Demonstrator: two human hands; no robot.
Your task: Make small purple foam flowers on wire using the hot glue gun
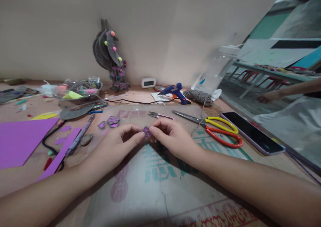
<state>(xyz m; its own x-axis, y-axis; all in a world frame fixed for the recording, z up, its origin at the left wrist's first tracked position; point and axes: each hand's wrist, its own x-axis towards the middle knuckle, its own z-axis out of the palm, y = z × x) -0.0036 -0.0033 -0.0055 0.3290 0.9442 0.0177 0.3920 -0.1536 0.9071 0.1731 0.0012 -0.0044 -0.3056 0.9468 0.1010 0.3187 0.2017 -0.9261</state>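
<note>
Between the fingertips of both hands is a small purple-and-grey flower-like craft piece [146, 132], too small to make out fully. My left hand [125, 138] pinches it from the left, thumb and forefinger closed on its edge. From the other side my right hand [168, 133] grips it the same way, its lower fingers hidden. Left of my hands lie a cluster of similar purple pieces [113, 121] and a single purple petal [101, 124] with a grey edge. Just beyond the hands rests a pair of tweezers [160, 115].
Scissors [223, 129] and a phone [253, 132] lie right. A blue glue gun [175, 92], grey yarn [198, 96] and a plastic jug [215, 68] stand behind. Purple sheet [25, 140], pen [81, 135] and a filled bowl [77, 91] are left. Another person's arm [288, 91] shows far right.
</note>
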